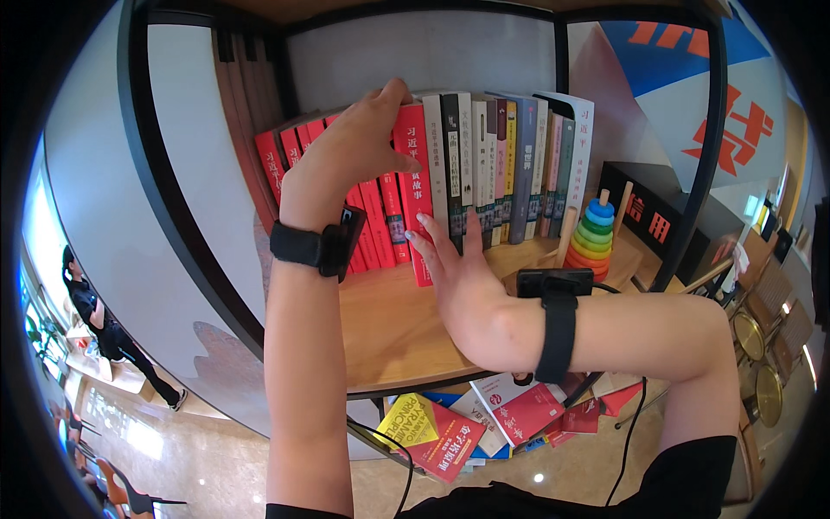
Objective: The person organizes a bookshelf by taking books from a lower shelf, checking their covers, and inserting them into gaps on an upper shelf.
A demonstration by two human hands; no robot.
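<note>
A row of upright books stands on a wooden shelf [389, 324], red spines to the left and mixed colours to the right. One red book [412, 130] juts forward from the row. My left hand [363, 136] reaches over the red books, its fingers at that book's top and its thumb against the spine. My right hand [463, 279] is at the book's lower part, fingers spread, fingertips near the spine's lower edge and the neighbouring grey book [436, 149]. Both wrists wear black straps with small devices.
A rainbow ring stacker [591, 240] stands right of the books, beside a black box with red characters [655, 207]. Black metal posts frame the shelf. Loose books [447, 434] lie in a pile below. Cables hang near my arms. A person [104, 324] stands far left; chairs are at right.
</note>
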